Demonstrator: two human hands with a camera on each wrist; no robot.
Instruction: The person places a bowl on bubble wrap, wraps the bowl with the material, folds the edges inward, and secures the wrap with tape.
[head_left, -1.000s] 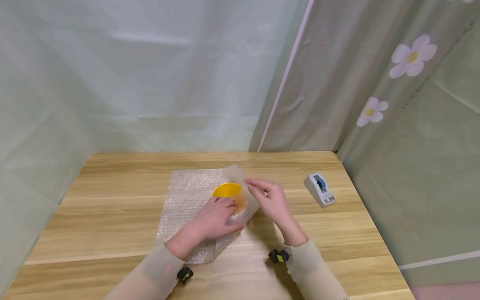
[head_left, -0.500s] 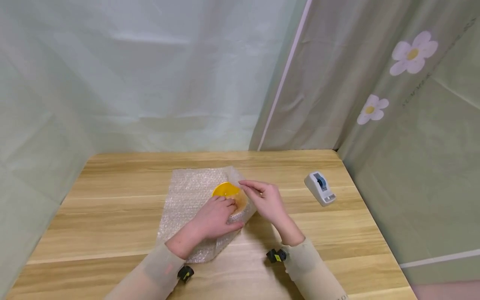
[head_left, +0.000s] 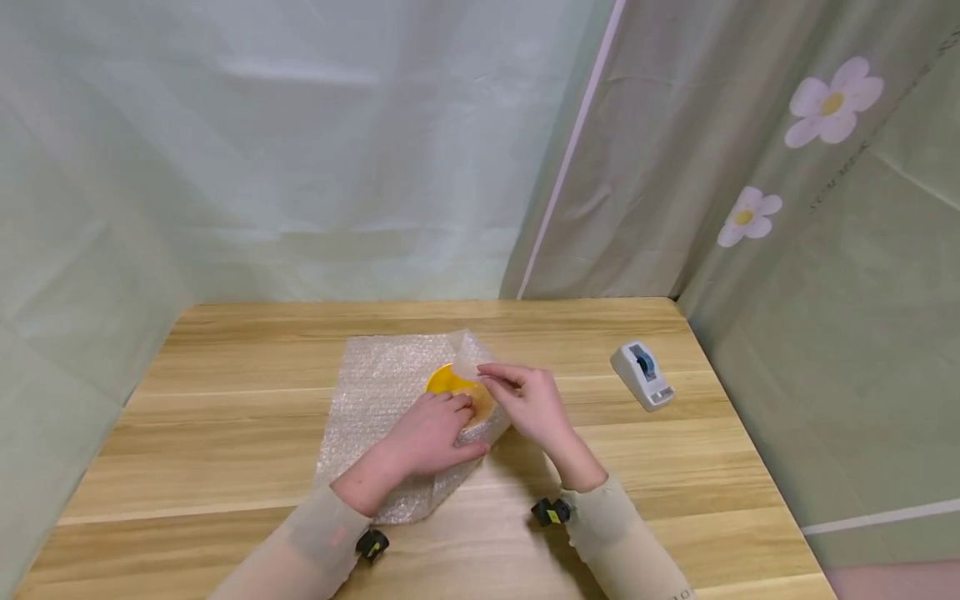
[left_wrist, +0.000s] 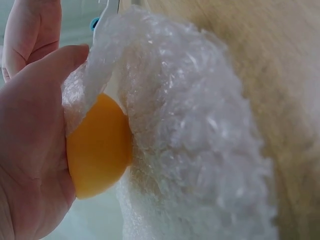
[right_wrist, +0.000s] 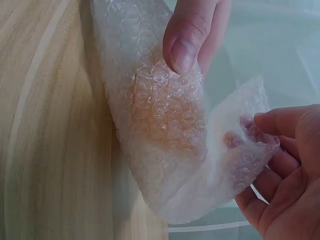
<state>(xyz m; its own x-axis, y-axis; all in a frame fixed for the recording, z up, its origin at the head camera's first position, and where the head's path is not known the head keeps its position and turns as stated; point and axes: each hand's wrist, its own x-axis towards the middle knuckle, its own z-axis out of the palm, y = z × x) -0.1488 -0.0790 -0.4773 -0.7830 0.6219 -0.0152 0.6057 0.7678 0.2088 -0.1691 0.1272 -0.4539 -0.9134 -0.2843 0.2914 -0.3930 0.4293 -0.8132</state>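
bubble wrap of clear plastic (head_left: 382, 365) lies under and partly over the smooth yellow round bowl (head_left: 439, 380); left hand (head_left: 429, 433) grips the covered side, right hand (head_left: 534, 406) pinches a loose flap (head_left: 467, 357). if either slips, i judge the springy flap could reopen.

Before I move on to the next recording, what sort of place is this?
Probably a small curtained-off work corner indoors, though the wider room is out of view. Curtains hang behind and beside a wooden table, which has bubble wrap on it.
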